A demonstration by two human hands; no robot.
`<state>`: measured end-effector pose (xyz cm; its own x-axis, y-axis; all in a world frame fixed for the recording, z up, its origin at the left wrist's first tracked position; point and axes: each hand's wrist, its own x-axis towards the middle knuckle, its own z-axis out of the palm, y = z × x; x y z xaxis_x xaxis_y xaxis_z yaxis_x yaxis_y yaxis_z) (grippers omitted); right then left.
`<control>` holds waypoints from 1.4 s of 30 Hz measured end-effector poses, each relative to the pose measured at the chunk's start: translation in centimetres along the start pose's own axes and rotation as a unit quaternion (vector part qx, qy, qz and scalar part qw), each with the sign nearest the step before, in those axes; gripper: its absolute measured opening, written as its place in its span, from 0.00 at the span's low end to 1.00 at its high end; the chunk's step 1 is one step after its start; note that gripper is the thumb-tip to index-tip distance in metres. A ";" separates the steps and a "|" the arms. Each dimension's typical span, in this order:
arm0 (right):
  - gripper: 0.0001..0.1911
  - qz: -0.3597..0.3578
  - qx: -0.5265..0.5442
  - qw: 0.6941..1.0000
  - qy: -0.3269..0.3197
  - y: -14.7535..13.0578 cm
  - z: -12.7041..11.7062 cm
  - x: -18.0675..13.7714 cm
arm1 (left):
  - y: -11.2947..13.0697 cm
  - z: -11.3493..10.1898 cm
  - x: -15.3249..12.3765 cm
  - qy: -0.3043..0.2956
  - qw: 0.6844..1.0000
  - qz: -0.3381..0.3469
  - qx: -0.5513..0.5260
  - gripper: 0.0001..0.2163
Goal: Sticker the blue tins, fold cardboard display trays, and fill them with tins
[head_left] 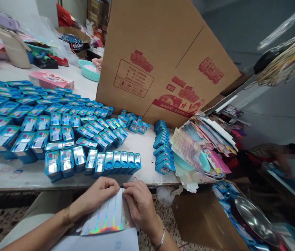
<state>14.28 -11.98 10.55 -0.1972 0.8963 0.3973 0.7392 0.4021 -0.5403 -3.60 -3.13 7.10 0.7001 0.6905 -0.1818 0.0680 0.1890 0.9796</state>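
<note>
Both my hands meet at the near edge of the white table (147,153). My left hand (97,197) and my right hand (139,205) pinch the top edge of a shiny holographic sticker sheet (108,219), fingers closed on it. The sheet lies over white paper (105,242) on my lap. Just beyond my fingers stand rows of small blue tins (95,162) with shiny labels, filling the left half of the table. A separate column of blue tins (163,151) stands to the right.
A large brown cardboard box (163,55) rises behind the tins. A heap of printed sheets (204,139) lies over a teal bowl at the right table edge. A pink box (50,79), a teal basin (88,69) and another person's hand (97,62) are far back. A carton (204,219) stands below right.
</note>
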 end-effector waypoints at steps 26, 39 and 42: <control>0.03 0.006 -0.030 0.988 -0.153 4.7 4.4 13.9 | -5.1 1.0 2.9 0.258 0.953 -0.046 -0.152 0.25; 0.10 0.024 0.009 0.988 -0.150 6.5 6.7 14.9 | -9.2 0.5 4.0 0.333 0.934 -0.070 -0.108 0.27; 0.13 0.007 -0.011 0.991 -0.132 5.9 6.3 14.6 | -8.0 0.1 3.5 0.285 0.955 -0.037 -0.080 0.24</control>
<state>11.66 4.61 8.47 -0.3460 0.9209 0.1794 0.7564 0.3870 -0.5274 -1.64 -2.33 -1.37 0.1950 0.9299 -0.3117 -0.0395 0.3250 0.9449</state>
